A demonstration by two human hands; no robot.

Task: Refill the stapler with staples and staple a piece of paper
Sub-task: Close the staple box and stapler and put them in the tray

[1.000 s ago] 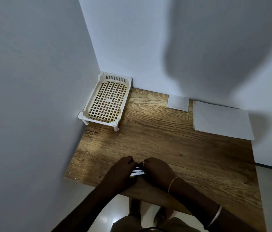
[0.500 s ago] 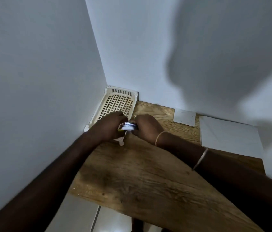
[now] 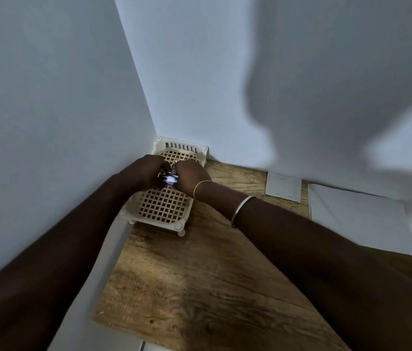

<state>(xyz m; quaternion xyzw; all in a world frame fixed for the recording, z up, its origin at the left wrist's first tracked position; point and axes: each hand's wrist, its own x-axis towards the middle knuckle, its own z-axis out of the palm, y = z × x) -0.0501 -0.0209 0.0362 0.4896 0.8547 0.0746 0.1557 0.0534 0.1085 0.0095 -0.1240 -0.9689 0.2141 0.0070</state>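
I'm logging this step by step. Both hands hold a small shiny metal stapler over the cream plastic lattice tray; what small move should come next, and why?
Probably lower the small shiny metal stapler onto the cream plastic lattice tray and let go: the left hand and right hand both grip it over the tray's grid, away from the white paper sheet at the right.

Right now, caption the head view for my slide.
Left hand and right hand grip a shiny stapler over the cream lattice tray in the desk corner.
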